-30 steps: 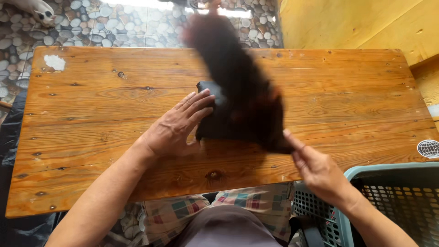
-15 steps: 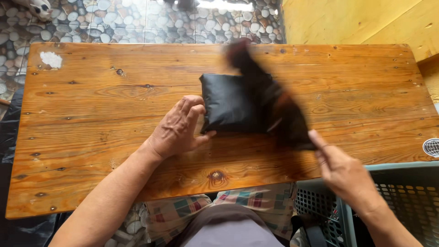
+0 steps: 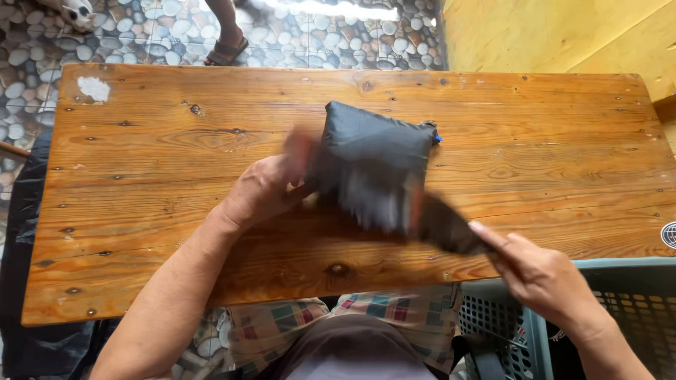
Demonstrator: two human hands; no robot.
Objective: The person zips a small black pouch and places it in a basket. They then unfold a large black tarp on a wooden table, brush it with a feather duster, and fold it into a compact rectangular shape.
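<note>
Dark cloth: a folded black fabric bundle (image 3: 377, 151), square and puffy, lies mid-table on the brown knotted wooden plank table (image 3: 141, 211), a loose end trailing near and right, blurred.
Head view, left hand: the left hand (image 3: 264, 190) rests on the bundle's left edge, fingers blurred; whether they pinch or only press, I cannot tell.
Head view, right hand: the right hand (image 3: 542, 274) pinches the trailing strip's end just past the near table edge.
Surroundings: a grey-green slotted plastic basket (image 3: 620, 309) stands near right; a sandalled foot (image 3: 225, 49) on the pebble floor far left.
Risk: pulling the strip could drag the bundle open or off the near edge if the left hand's hold is light.
Change: half a second ago the strip swung higher and farther right; the bundle now looks more compact, and the left hand has shifted onto its left edge.
</note>
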